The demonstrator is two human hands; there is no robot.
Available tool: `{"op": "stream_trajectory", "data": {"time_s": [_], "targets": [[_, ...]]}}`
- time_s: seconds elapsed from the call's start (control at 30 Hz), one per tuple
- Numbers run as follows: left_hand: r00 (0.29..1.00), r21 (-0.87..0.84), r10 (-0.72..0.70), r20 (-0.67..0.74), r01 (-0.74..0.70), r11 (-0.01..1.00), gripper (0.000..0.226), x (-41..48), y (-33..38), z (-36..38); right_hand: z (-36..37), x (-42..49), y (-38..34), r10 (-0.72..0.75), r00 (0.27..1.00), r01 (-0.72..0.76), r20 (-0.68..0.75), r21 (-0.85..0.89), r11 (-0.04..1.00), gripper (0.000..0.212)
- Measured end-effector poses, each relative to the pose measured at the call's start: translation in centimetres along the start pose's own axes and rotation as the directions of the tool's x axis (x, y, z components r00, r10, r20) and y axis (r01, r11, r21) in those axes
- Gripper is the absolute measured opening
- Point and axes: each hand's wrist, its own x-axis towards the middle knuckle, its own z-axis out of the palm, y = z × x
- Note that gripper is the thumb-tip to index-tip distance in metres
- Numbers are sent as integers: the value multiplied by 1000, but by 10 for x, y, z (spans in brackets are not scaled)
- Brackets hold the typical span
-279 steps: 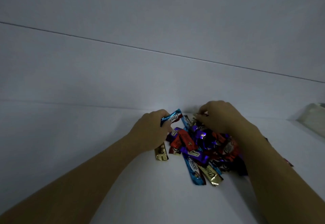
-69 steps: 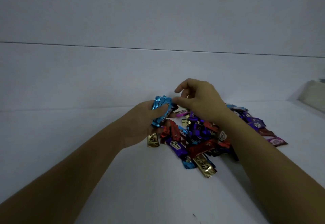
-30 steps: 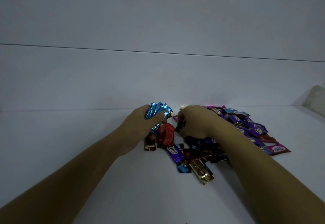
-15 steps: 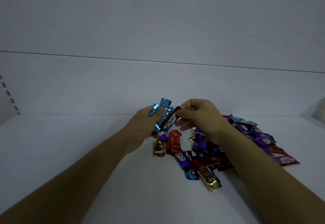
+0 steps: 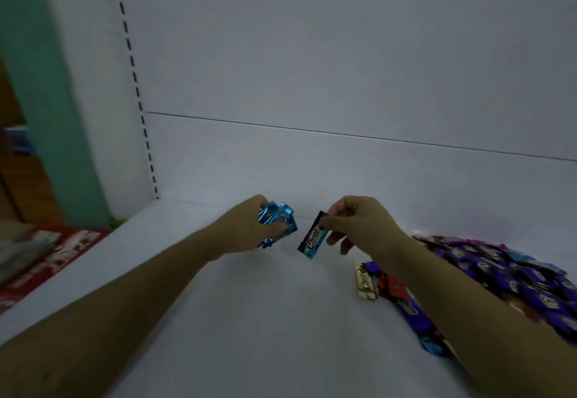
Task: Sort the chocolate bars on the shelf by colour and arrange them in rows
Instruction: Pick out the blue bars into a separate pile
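Note:
My left hand (image 5: 246, 229) grips a bunch of several blue chocolate bars (image 5: 278, 221) above the white shelf (image 5: 249, 319). To its right, my right hand (image 5: 359, 222) pinches a single blue chocolate bar (image 5: 313, 239) by its top end, hanging tilted, a small gap apart from the bunch. The mixed pile of chocolate bars (image 5: 505, 282) lies at the right, mostly purple with some blue and red. A gold bar (image 5: 364, 282) and a red bar (image 5: 392, 286) lie at the pile's left edge, partly hidden by my right forearm.
The shelf's white back wall (image 5: 343, 85) rises behind my hands. A slotted upright (image 5: 137, 94) marks the left back corner. Past the shelf's left edge stand a green post (image 5: 46, 101) and red packages (image 5: 56, 257) lower down.
The view has swung left, so the pile now sits at the right. My hands have moved apart and left of the pile; the right still pinches the single blue bar.

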Motion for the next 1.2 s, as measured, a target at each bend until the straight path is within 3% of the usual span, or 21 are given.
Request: {"op": "stream_trajectory", "data": {"time_s": [0.1, 0.23, 0.3, 0.37, 0.43, 0.5, 0.57, 0.63, 0.77, 0.87, 1.07, 1.2], "targets": [[996, 136, -63, -57, 70, 988, 30, -1, -38, -30, 41, 12, -13, 81, 994, -92, 70, 169, 981, 14], [979, 180, -114, -172, 145, 973, 27, 6, -77, -49, 103, 30, -22, 140, 974, -191, 175, 322, 927, 10], [953, 178, -123, -277, 177, 968, 26, 10, -92, -52, 127, 42, -26, 154, 973, -208, 171, 369, 906, 9], [935, 293, -58, -351, 168, 941, 26, 13, -104, -56, 143, 53, -26, 154, 982, -184, 111, 364, 913, 10], [925, 361, -54, -377, 201, 911, 30, 15, -117, -57, 152, 62, -20, 122, 993, -118, -1, 245, 962, 9], [913, 335, -125, -388, 266, 904, 44, 18, -125, -56, 153, 62, -12, -12, 994, 5, -113, -61, 998, 9], [904, 265, -133, -407, 255, 930, 52, 20, -129, -62, 155, 59, -7, -212, 971, 152, -106, -410, 899, 7], [926, 240, -58, -374, 157, 958, 43, 17, -131, -72, 159, 56, -3, -369, 929, 298, -11, -567, 768, 10], [989, 381, -64, -135, 112, 918, 32, 2, -130, -91, 161, 55, 2, -449, 880, 431, 154, -656, 619, 23], [995, 473, -80, -57, 98, 876, 36, -2, -127, -98, 163, 59, 2, -432, 873, 462, 227, -671, 580, 29], [982, 557, -17, -186, 120, 822, 31, 12, -126, -76, 166, 64, 7, -388, 873, 463, 295, -752, 470, 41], [975, 547, 47, -218, 83, 833, 36, 16, -125, -64, 164, 65, 8, -353, 896, 435, 271, -698, 569, 37]]}}
